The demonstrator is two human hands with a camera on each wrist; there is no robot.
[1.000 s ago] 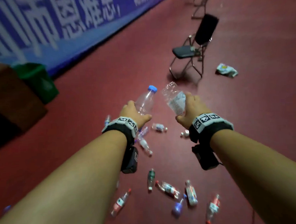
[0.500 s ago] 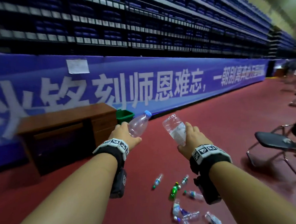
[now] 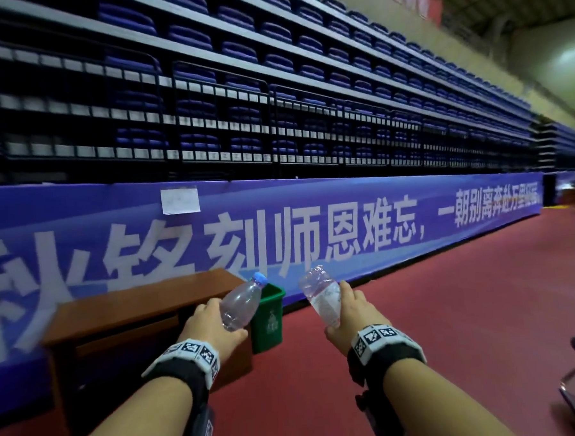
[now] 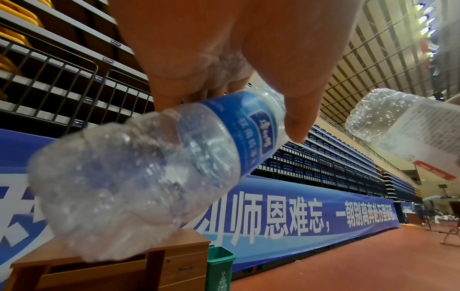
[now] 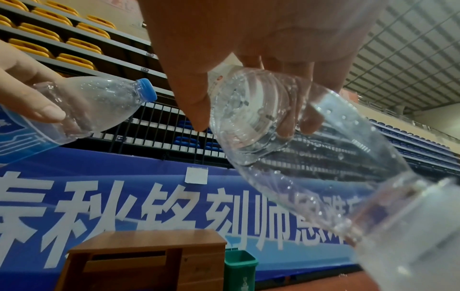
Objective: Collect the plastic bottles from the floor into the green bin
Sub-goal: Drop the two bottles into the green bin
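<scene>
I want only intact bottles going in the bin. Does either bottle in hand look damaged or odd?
The bottle in the right hand looks odd: the clear bottle is crumpled and dented, its base pointing up. The blue-capped bottle in the left hand also looks dented near its base.

Green bin (image 3: 270,313) partly behind the left hand's bottle (image 3: 240,303); banner text (image 3: 24,298) blurred.

The head camera looks forward over both forearms at the banner (image 3: 313,236). Each wrist camera sits close under its palm, tilted upward. All three views share the green bin (image 3: 268,315) beyond the grips.
</scene>
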